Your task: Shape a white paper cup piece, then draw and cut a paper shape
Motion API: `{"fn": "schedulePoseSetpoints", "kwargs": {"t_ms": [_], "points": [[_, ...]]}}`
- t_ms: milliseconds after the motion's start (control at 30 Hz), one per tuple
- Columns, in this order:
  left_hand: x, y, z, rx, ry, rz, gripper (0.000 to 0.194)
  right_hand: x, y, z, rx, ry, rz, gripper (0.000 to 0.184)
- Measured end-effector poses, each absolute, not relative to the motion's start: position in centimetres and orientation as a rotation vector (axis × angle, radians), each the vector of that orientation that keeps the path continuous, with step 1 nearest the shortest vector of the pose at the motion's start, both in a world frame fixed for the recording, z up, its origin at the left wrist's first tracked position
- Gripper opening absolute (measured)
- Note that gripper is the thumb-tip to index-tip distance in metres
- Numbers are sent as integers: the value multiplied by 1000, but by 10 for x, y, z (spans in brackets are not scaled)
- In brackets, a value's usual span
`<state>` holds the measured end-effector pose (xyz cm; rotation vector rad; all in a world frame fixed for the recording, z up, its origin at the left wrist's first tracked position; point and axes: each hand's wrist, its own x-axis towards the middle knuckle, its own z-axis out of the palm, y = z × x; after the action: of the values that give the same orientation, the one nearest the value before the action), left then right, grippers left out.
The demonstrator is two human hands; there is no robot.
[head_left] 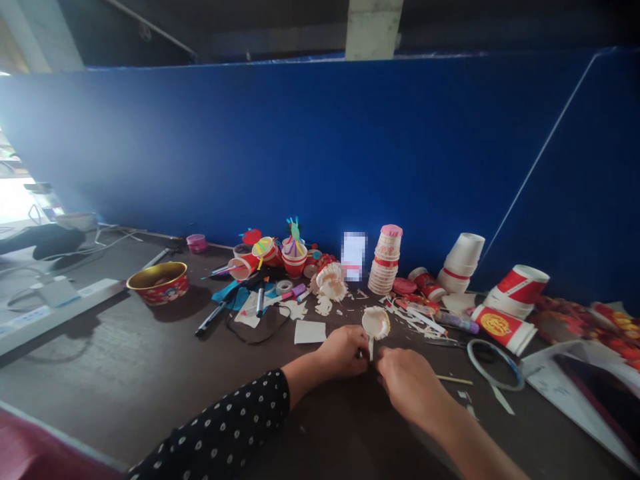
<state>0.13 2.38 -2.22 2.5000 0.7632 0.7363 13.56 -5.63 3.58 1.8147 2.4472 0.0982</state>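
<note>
So, cut paper cup piece [375, 323] is over the bench [200, 373], between curled, near-closed left hand [344, 351] and right hand [407, 381]; can't tell either grip. Uneven pulling could tear its narrow strip [371, 349]

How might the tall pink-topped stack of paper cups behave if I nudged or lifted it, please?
The cup stack could tip, being tall on a narrow base. It is probably light for its size, since it looks like paper. Lifted by its top, it might come apart, as it seems nested from separate pieces.
</note>
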Motion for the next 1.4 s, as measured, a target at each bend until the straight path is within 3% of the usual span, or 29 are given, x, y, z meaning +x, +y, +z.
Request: {"fn": "schedulePoseSetpoints", "kwargs": {"t_ms": [433, 1033, 1400], "points": [[-1, 19, -10, 2523, 827, 700, 26, 132, -59, 42, 1822, 2409, 85, 28], [-3, 20, -9, 2541, 827, 593, 9, 133, -58, 37, 1789, 2458, 69, 35], [0, 18, -12, 2641, 828, 590, 9, 138, -60, 35, 1784, 2523, 125, 34]]}}
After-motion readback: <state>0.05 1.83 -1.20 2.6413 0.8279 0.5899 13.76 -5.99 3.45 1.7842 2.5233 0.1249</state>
